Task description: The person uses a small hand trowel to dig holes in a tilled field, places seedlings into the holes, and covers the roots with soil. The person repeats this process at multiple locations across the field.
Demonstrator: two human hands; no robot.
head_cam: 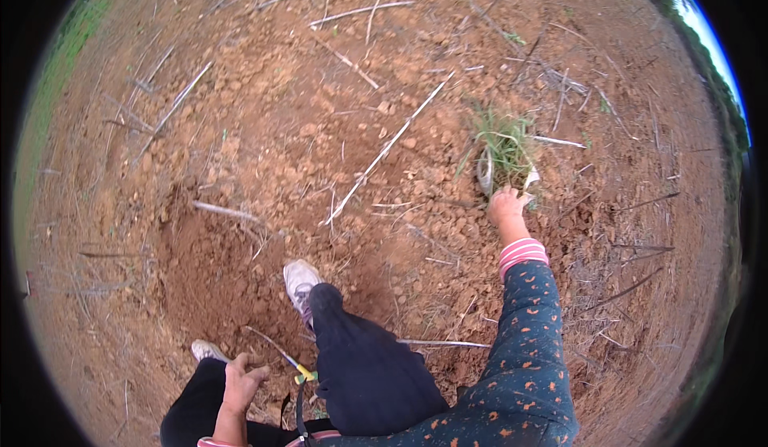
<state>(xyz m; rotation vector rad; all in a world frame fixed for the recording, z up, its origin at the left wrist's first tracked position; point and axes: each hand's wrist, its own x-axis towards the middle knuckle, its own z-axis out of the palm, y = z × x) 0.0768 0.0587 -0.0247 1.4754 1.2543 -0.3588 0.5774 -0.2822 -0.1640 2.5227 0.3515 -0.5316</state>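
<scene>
A clump of green grass-like plants (503, 141) stands in a whitish plastic bag (485, 171) on the soil, right of centre. With the arm stretched forward, my right hand (509, 205) touches the near side of the bag, at the base of the leaves. Its fingertips are partly hidden, so the grip is unclear. My left hand (243, 381) is by my left knee, fingers apart, holding nothing. To its right, a thin tool with a yellow and green handle (305, 375) lies between my legs, its slender shaft (270, 342) pointing towards the dug soil.
Reddish, cloddy soil (270, 129) spreads all round, with a darker loosened patch (222, 273) at left. Dry stalks lie scattered, including a long pale one (390, 147) ahead. My pale shoe (300, 282) rests on the soil. Green growth (66, 57) borders the far left.
</scene>
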